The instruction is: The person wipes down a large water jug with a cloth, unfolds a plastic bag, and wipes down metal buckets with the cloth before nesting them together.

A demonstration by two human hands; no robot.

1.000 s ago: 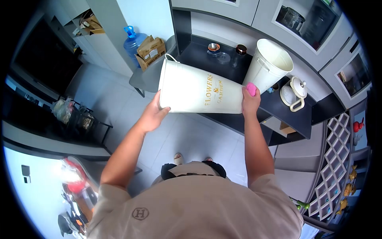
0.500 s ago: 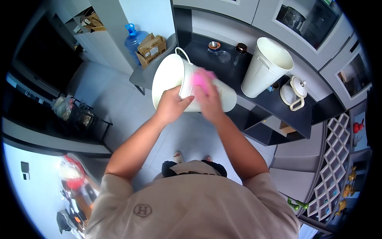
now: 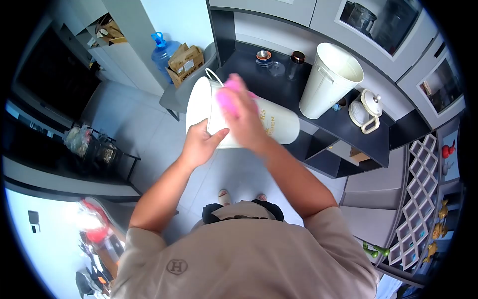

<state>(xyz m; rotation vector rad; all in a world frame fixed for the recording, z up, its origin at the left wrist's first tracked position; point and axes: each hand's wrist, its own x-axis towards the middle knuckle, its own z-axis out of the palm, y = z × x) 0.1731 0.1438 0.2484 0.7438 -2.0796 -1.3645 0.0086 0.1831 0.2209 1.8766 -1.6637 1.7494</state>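
Observation:
A tall cream bucket (image 3: 281, 124) with gold lettering lies tilted on its side in the air, its mouth facing left. My left hand (image 3: 199, 144) grips it near the rim, thumb on the outside and the other fingers partly hidden. Against the bucket's upper side, my right hand (image 3: 243, 119) presses a pink cloth (image 3: 228, 99), both blurred by motion. A loop handle (image 3: 213, 74) sticks up by the rim. Another tall cream bucket (image 3: 323, 89) stands upright on the dark counter to the right.
On the dark counter (image 3: 279, 92) stand a lidded white pot (image 3: 366, 109), a dark-capped glass jar (image 3: 296, 65) and small bowls (image 3: 263, 56). A chair (image 3: 172, 102) holds a cardboard box (image 3: 186, 62) beside a blue water jug (image 3: 164, 50). A lattice rack (image 3: 416, 199) is at right.
My right hand and the pink cloth have moved left along the bucket toward its rim, uncovering the gold lettering. The bucket and my left hand have shifted slightly left and down.

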